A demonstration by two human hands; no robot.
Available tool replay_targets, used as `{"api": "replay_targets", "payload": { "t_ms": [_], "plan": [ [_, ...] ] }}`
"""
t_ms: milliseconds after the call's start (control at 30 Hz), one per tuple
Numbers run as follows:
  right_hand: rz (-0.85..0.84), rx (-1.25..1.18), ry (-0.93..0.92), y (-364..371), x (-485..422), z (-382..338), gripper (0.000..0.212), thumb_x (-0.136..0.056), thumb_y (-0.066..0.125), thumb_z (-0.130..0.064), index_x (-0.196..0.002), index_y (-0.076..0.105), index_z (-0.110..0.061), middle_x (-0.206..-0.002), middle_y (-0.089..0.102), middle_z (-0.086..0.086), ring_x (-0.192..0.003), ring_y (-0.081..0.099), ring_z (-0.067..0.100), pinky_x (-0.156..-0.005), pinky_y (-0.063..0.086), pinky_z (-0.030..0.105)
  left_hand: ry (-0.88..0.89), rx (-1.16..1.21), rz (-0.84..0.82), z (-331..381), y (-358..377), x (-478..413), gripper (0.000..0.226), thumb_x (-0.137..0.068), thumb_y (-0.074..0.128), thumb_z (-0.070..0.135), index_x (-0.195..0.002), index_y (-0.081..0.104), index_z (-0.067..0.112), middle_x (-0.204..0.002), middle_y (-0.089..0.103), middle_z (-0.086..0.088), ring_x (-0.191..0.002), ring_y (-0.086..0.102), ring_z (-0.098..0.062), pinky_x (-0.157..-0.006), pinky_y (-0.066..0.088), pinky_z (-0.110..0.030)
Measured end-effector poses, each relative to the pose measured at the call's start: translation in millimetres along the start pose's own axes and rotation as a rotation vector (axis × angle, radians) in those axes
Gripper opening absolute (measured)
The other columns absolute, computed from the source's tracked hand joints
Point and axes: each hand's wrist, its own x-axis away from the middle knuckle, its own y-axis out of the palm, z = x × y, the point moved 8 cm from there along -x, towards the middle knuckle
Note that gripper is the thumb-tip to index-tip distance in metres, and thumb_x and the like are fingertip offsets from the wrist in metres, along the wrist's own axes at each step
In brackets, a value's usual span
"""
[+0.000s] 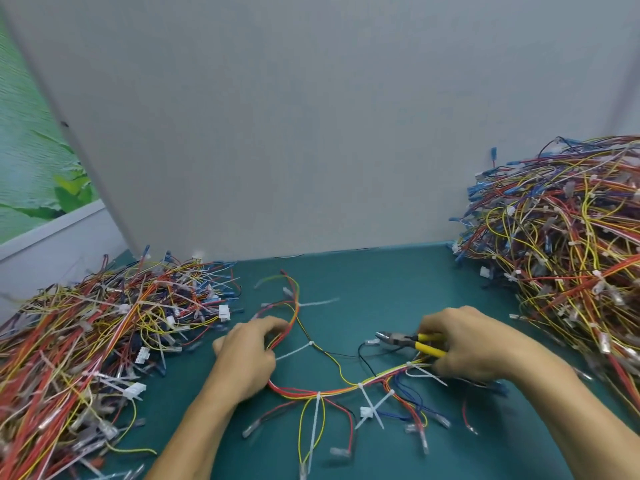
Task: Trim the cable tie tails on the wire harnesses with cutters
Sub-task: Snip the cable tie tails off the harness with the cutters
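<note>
- A wire harness [322,393] lies in the lower middle of the frame on the teal table [381,289]. It is a sagging bundle of red, orange, yellow, black and blue wires, with loose branches that end in small clear and white connectors.
- White cable tie tails [315,424] stick out from the bundle at several points, long and uncut. One hangs straight down at lower centre, and two cross just right of it.
- The left hand [249,355], left of centre, has its fingers curled round the harness's red and orange strands where they rise towards mid-frame.
- The right hand [474,344], right of centre, grips the yellow handles of the cutters [398,339]. The dark nose points left above the table, and blur hides whether the blades meet.
- A heap of tied harnesses [86,341] fills the lower left of the frame, with many tie tails poking out.
- A taller heap [571,237] fills the right edge.
- A plain grey panel [277,116] stands behind the table.
</note>
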Motion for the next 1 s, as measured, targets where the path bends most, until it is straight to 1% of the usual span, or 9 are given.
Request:
{"api": "replay_targets", "payload": {
  "t_ms": [100,167,333,467,533,667,733,867,1000],
  "plan": [
    [-0.011,0.03,0.044,3,5,9,0.016,-0.069,0.065,-0.039,-0.073,0.052,-0.03,-0.079,0.056,-0.007,-0.08,0.058,0.02,-0.067,0.049,0.032,0.061,0.022,-0.098,2,2,2,0.059,-0.078,0.052,-0.004,-0.108,0.064,0.044,-0.113,0.065,0.023,-0.118,0.054,-0.006,-0.106,0.038,-0.039],
    [-0.015,0.031,0.079,5,10,13,0.019,-0.066,0.064,-0.041,-0.069,0.049,-0.03,-0.08,0.055,-0.006,-0.081,0.059,0.021,-0.065,0.048,0.031,0.072,0.039,-0.125,1,2,2,0.058,-0.08,0.053,-0.004,-0.108,0.064,0.045,-0.115,0.065,0.022,-0.119,0.054,-0.007,-0.107,0.036,-0.039],
    [0.025,0.026,0.11,2,18,15,0.027,-0.068,0.063,-0.045,-0.087,0.06,-0.026,-0.087,0.059,-0.002,-0.081,0.06,0.021,-0.065,0.048,0.031,0.081,-0.034,-0.073,5,-2,2,0.047,-0.087,0.059,0.008,-0.117,0.062,0.044,-0.123,0.061,0.021,-0.124,0.048,-0.01,-0.108,0.033,-0.038],
    [0.058,-0.06,0.051,-5,24,16,0.018,-0.07,0.065,-0.044,-0.077,0.057,-0.03,-0.082,0.062,-0.004,-0.079,0.058,0.017,-0.066,0.048,0.031,0.121,-0.12,-0.013,17,-4,2,0.037,-0.088,0.062,0.024,-0.122,0.059,0.039,-0.128,0.057,0.02,-0.125,0.044,-0.01,-0.102,0.029,-0.034],
    [0.1,-0.063,0.037,-15,27,20,0.014,-0.072,0.065,-0.041,-0.083,0.059,-0.034,-0.081,0.062,-0.006,-0.078,0.057,0.013,-0.068,0.05,0.03,0.185,-0.174,0.051,30,-7,4,0.034,-0.088,0.062,0.03,-0.121,0.06,0.038,-0.13,0.054,0.02,-0.125,0.043,-0.009,-0.1,0.027,-0.034],
    [0.138,-0.049,0.013,-29,32,29,0.029,-0.07,0.066,-0.039,-0.098,0.067,-0.031,-0.081,0.063,-0.006,-0.078,0.058,0.013,-0.072,0.052,0.034,0.393,-0.187,0.162,72,-7,16,0.032,-0.087,0.063,0.036,-0.118,0.064,0.033,-0.136,0.051,0.011,-0.13,0.04,-0.013,-0.106,0.023,-0.034],
    [0.13,-0.042,0.006,-31,33,32,0.031,-0.069,0.067,-0.039,-0.098,0.068,-0.03,-0.081,0.064,-0.005,-0.077,0.059,0.013,-0.071,0.052,0.035,0.473,-0.153,0.111,89,3,20,0.032,-0.087,0.062,0.036,-0.119,0.065,0.03,-0.135,0.053,0.01,-0.129,0.043,-0.013,-0.108,0.027,-0.033],
    [0.107,-0.035,-0.011,-29,32,33,0.027,-0.068,0.065,-0.04,-0.092,0.067,-0.029,-0.077,0.064,-0.004,-0.074,0.058,0.013,-0.067,0.05,0.032,0.51,-0.129,-0.114,103,32,22,0.033,-0.093,0.055,0.034,-0.125,0.06,0.027,-0.13,0.057,0.01,-0.124,0.048,-0.01,-0.106,0.033,-0.024],
    [0.109,-0.051,-0.016,-27,30,32,0.027,-0.069,0.065,-0.038,-0.093,0.067,-0.026,-0.079,0.064,-0.002,-0.075,0.058,0.014,-0.068,0.051,0.034,0.647,-0.063,-0.067,131,39,40,0.026,-0.094,0.054,0.034,-0.116,0.065,0.026,-0.119,0.061,0.011,-0.114,0.051,-0.009,-0.1,0.035,-0.021]
  ]
}}
